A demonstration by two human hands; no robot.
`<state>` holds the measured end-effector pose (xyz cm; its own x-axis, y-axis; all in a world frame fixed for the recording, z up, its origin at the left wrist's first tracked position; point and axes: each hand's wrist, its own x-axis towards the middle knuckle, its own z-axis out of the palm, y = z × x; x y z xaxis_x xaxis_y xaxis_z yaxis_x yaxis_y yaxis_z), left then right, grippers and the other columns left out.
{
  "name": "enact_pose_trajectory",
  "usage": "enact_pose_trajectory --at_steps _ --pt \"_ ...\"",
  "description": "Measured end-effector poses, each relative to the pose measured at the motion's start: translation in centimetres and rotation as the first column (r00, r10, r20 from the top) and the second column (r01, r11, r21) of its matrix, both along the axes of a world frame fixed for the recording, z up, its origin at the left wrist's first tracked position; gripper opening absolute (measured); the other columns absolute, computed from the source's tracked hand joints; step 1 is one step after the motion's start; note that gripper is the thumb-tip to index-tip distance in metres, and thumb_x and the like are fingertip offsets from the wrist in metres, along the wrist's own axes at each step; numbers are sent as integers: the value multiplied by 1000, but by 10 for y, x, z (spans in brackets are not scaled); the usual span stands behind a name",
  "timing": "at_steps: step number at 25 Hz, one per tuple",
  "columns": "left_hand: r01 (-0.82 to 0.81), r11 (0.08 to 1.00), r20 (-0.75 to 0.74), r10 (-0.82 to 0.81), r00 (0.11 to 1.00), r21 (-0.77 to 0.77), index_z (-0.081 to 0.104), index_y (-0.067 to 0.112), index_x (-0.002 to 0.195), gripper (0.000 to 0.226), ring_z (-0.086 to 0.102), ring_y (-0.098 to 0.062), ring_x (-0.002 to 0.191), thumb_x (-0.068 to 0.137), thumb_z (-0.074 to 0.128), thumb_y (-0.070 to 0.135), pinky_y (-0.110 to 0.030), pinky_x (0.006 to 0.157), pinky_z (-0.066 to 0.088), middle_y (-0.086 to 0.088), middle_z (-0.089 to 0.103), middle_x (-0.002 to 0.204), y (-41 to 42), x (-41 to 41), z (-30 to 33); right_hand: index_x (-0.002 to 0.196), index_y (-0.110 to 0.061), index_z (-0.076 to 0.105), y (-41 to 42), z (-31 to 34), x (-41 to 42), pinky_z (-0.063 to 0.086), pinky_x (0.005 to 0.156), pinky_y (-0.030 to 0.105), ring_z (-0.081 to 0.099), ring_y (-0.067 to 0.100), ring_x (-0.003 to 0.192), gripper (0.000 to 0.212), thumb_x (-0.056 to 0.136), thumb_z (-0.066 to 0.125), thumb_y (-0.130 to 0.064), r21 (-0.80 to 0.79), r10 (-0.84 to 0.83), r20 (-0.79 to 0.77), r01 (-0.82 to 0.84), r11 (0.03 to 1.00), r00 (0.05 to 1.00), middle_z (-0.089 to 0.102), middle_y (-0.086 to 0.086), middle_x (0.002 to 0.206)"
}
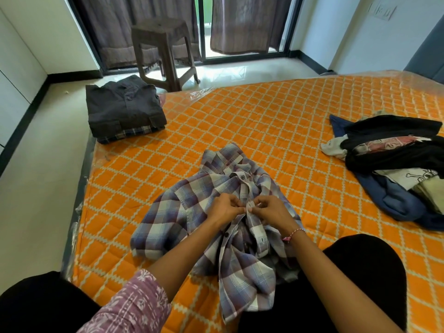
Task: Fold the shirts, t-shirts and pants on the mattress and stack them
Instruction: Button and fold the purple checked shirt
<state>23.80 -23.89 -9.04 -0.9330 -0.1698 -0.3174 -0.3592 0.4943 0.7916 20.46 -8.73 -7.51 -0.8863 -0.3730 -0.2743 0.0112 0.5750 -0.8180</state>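
Plaid shirt [216, 212] lying crumpled at mattress [276, 121] centre, front up. Left hand [224, 209] and right hand [270, 211] both pinching the placket, probably buttoning it for a neat fold. 1 folded stack [123, 111] waiting far left, unfolded pile [394, 162] right.

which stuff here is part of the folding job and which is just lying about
Job: plaid shirt, gripped at the button placket by left hand and right hand; folded stack; unfolded pile; mattress.
Lying about: stool; curtains.
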Motion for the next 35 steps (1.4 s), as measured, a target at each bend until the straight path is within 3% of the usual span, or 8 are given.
enact_pose_trajectory --at_steps 6,12,16,20,26,30,32,35 --pt "72 977 63 -60 996 -202 57 21 62 25 66 -19 82 84 66 16 -35 73 56 1 64 75 13 0 7 49 -19 38 1 -5 0 32 58 27 34 10 51 46 80 67 0 -26 -144 -123 142 990 982 37 -6 49" --pt "58 954 -52 -77 996 -294 52 16 58 32 53 -16 63 88 63 20 -28 58 40 2 53 60 -4 8 19 57 -14 58 -5 5 2 40 57 24 50 9 56 28 79 69 -2 34 -152 -106 156 987 983 56 -3 59" --pt "131 963 -121 -163 979 -236 59 14 68 23 46 -11 60 90 61 20 -23 55 33 2 53 64 -10 8 28 60 -11 63 -19 13 9 41 53 24 50 9 51 21 77 74 -7 -66 -181 -44 178 982 983 58 -1 56" --pt "175 965 -84 -194 977 -195 50 18 59 32 44 -11 58 90 58 15 -24 53 33 3 49 61 -13 6 31 71 -2 71 -25 21 17 33 43 9 48 -3 42 11 80 73 -9 -112 -181 -33 176 978 983 57 -5 55" --pt "70 976 -77 -55 996 205 52 10 63 31 46 -7 54 93 48 3 -14 53 40 0 50 60 -16 16 33 73 -4 72 -30 24 20 34 48 10 49 1 53 11 82 69 -10 -20 -168 -117 166 986 979 59 -6 59" --pt "52 976 -112 -29 993 211 54 15 61 32 47 -3 52 92 51 5 -19 57 41 4 52 58 -20 15 30 75 -3 72 -32 22 21 37 54 17 50 5 56 10 83 67 -7 -114 -193 -50 187 976 980 62 -1 63" --pt "68 985 -133 -47 990 161 55 13 62 29 47 -5 53 91 55 8 -20 56 41 3 52 58 -20 15 29 75 -2 71 -33 21 21 38 54 20 50 8 57 11 83 65 -6 -116 -209 -37 204 972 977 61 1 63" --pt "113 978 -157 -141 977 -178 47 15 59 30 39 -7 51 87 57 14 -22 52 32 5 44 55 -18 15 27 74 3 67 -34 21 21 37 54 24 50 13 58 15 84 61 -6 -75 -339 -141 332 940 930 60 8 63"
